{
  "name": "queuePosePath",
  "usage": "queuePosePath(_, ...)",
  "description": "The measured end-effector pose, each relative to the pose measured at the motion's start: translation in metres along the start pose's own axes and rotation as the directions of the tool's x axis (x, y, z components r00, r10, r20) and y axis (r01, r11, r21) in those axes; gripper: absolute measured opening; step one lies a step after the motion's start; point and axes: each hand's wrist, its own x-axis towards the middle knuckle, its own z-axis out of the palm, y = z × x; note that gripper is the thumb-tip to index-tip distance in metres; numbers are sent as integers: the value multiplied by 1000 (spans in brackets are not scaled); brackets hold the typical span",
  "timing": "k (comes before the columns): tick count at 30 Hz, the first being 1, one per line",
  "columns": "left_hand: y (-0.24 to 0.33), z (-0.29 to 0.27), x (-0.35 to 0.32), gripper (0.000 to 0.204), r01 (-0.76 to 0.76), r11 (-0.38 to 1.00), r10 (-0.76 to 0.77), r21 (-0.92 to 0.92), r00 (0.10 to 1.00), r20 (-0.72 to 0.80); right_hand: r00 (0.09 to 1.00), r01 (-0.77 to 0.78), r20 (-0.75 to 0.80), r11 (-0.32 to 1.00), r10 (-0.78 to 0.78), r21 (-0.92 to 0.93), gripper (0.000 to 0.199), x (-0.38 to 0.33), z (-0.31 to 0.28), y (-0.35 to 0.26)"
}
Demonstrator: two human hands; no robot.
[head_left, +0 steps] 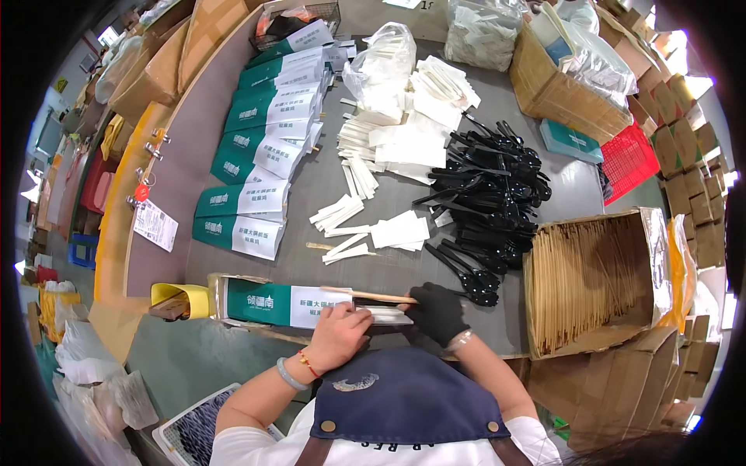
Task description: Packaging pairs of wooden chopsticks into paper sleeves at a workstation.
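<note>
My left hand [339, 335] is bare and presses on the open end of a green-and-white paper sleeve [284, 304] lying at the table's near edge. My right hand [437, 311] wears a black glove and grips a pair of wooden chopsticks [369, 294] together with a white packet [388, 314], their ends at the sleeve's mouth. A heap of black plastic spoons [486, 206] lies just beyond my right hand. White napkins and small paper packets [388, 155] are spread over the table's middle.
Filled green-and-white sleeves [260, 140] run in a row up the left side. An open cardboard box of wooden chopsticks [590, 279] stands at the right. More boxes [559, 85], a red crate [628, 159] and a yellow tape dispenser [180, 299] surround the grey table [186, 155].
</note>
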Motion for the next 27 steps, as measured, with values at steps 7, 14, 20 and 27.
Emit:
queuePosePath(7,-37,-20,-4,69,61,997,-65,-39,993,-102,990,55,143,942,-7,-330,44,-41,-24,21)
queuePosePath(14,-30,7,16,81,-29,993,11,-113,988,-157,969,242,-57,970,-242,-14,36,-17,17,-21)
queuePosePath(20,-17,1,26,78,1,997,-9,-80,995,-103,998,-45,-45,982,54,186,19,-35,-1,22)
queuePosePath(27,-17,15,40,71,-72,996,64,-56,988,-141,990,-76,-46,783,133,617,34,-10,43,-34)
